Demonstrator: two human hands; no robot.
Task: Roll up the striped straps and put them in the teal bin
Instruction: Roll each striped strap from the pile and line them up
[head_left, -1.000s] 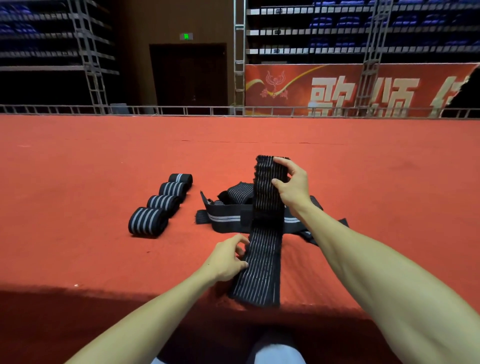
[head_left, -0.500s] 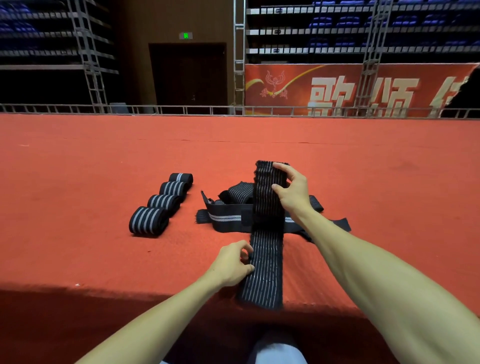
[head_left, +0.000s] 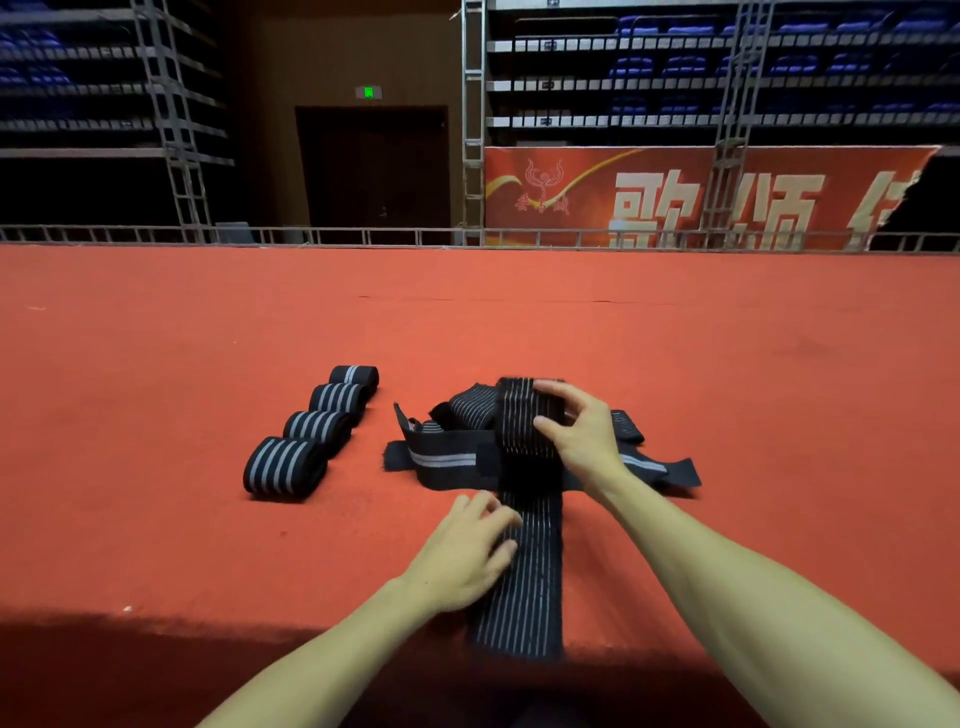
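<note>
A long striped strap (head_left: 524, 587) lies lengthwise at lower centre of the red-carpeted worktop (head_left: 156, 364), its near end hanging over the front edge. The right hand (head_left: 582, 436) has its grip clamped on the strap's raised, folded far end, thumb on the near face and fingers over the top. The left hand (head_left: 462, 556) pinches the strap's left edge, fingers curled. Beneath it is a heap of loose straps (head_left: 447, 457). Left of centre, four rolled straps (head_left: 317, 428) sit in a diagonal row
</note>
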